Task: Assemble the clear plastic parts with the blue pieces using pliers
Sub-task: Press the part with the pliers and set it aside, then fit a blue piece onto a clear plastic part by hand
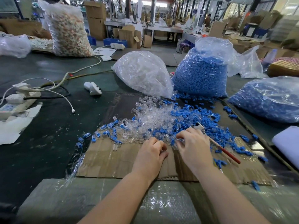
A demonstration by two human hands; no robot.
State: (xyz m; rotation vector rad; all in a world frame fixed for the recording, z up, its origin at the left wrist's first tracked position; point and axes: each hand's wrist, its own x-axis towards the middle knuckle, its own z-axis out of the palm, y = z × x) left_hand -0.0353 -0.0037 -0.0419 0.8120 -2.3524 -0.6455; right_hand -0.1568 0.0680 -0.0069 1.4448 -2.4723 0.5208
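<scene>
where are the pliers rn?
In the head view, the pliers lie on the cardboard sheet right of centre, just beyond the right hand, red handles toward the right, among loose blue pieces.

A factory hall: stacked cardboard boxes (95, 18), long workbenches (163, 29) (cluttered), daylight through far windows (163, 4).

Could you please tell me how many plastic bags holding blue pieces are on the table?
2. One upright open bag of blue pieces stands behind the loose pile, beside the bag of clear parts; another lies at the right edge, partly cut off. Others may be out of view.
</scene>
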